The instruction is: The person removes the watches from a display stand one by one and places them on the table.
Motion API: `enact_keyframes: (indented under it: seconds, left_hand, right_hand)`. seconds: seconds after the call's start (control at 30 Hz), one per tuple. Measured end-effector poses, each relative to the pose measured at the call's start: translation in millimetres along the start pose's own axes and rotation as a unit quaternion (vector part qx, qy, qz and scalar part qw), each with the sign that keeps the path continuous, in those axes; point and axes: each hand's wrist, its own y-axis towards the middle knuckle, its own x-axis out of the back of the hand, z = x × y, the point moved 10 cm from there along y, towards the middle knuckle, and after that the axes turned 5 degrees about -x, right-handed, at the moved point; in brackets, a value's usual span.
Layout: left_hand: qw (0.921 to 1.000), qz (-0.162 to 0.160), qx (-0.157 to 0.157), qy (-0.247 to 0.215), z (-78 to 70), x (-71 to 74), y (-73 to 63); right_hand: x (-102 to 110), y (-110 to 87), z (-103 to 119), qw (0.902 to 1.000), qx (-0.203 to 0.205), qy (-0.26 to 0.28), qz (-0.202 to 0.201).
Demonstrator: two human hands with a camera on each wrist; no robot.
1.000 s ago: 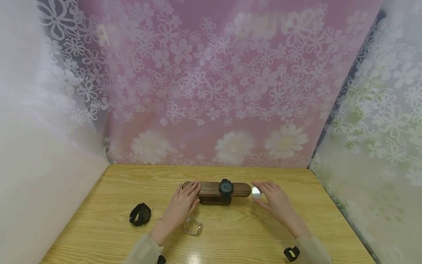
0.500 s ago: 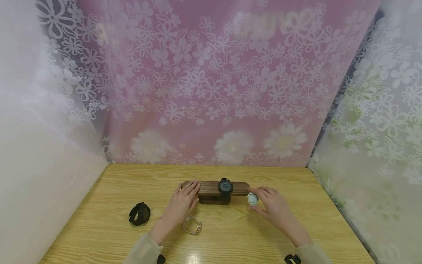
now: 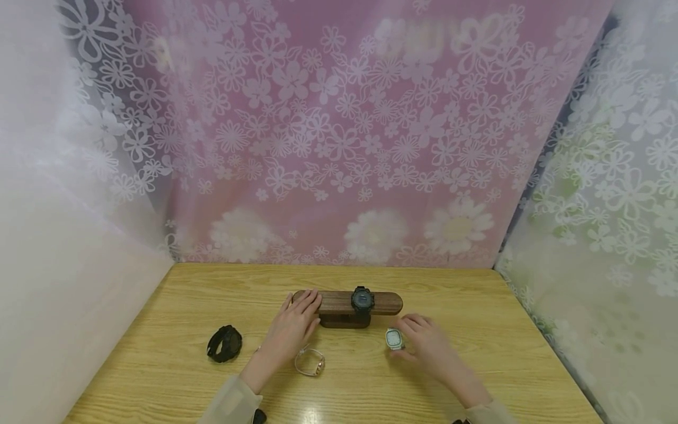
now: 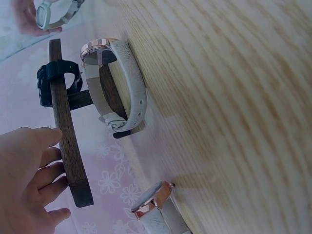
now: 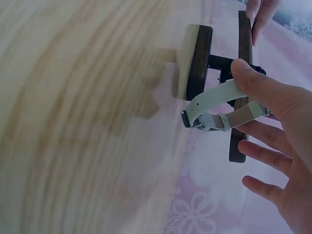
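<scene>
The left hand (image 3: 291, 330) grips the left end of a dark wooden watch stand (image 3: 335, 302), its thumb against the bar (image 4: 70, 151) in the left wrist view. A black digital watch (image 3: 362, 300) is strapped round that bar, right of the middle. In front of the stand's right end, the right hand (image 3: 429, 347) pinches a pale green wristwatch (image 3: 394, 338) between thumb and fingers. Its buckled strap (image 5: 214, 102) forms a closed loop in the right wrist view, held off the table. The watch face is hidden there but shows in the head view.
A white-strapped watch (image 3: 309, 362) stands on its side near the left forearm. Another white-strapped watch (image 4: 158, 209) shows low in the left wrist view. A black watch (image 3: 225, 343) lies at the left on the wooden table (image 3: 175, 306). Floral curtains surround the table's back and sides.
The right hand has moved the pale green watch from beside the stand's right end toward the person and leftward; its face has turned more to the head camera. The left hand stays put.
</scene>
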Motion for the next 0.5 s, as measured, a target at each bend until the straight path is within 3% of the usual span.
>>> enact_keyframes:
  seconds: [0.5]
  left_hand:
    - [0.9999, 0.003, 0.005, -0.011, 0.5, -1.3, -0.6]
  right_hand:
    - [-26.6, -5.5, 20.5, 0.9971, 0.015, 0.03, 0.069]
